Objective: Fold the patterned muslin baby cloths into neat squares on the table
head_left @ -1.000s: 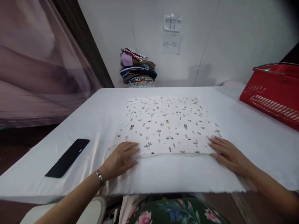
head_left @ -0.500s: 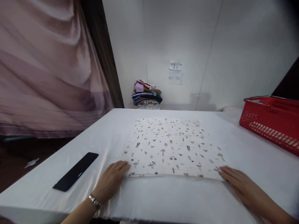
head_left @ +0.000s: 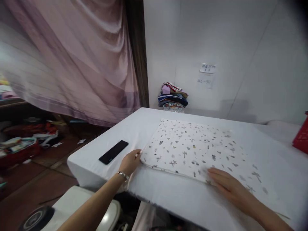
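A white cloth (head_left: 179,144) printed with small palm trees, flamingos and other figures lies flat on the white-covered table (head_left: 166,187). At its near left corner is my left hand (head_left: 130,163), wearing a metal bracelet, with its fingers curled in and closed on the cloth's edge. My right hand (head_left: 232,189) lies over the near edge, right of the middle, fingers stretched out and palm down on the fabric. It is slightly blurred. A black phone (head_left: 114,152) rests on the table left of my left hand.
Folded fabrics (head_left: 173,98) are stacked at the back by the wall. Part of a red basket (head_left: 302,136) shows at the right edge. A pink curtain (head_left: 96,64) hangs at left, above a cluttered floor. White equipment (head_left: 72,202) stands below the table's near left side.
The view has turned left, so the basket is mostly out of frame. My right hand has moved from the near right corner toward the middle of the near edge. My left fingers have curled in.
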Demonstrator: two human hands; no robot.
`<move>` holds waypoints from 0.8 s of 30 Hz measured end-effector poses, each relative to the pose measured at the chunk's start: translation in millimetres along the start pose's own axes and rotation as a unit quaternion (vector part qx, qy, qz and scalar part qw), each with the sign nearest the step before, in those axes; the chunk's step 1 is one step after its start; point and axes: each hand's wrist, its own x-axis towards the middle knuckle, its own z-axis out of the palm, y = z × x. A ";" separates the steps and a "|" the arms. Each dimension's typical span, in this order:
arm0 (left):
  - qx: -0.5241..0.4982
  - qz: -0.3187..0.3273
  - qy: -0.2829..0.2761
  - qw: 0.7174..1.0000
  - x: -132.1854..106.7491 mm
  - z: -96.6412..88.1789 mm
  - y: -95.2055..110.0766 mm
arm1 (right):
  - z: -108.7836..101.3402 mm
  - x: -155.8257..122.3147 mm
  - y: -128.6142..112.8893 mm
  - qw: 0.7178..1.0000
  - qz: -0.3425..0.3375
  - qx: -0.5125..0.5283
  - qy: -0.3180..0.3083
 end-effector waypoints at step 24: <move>-0.502 -0.161 0.022 0.850 -20.8 31.3 30.6 | 120.1 193.3 -167.2 0.843 0.079 0.526 -0.079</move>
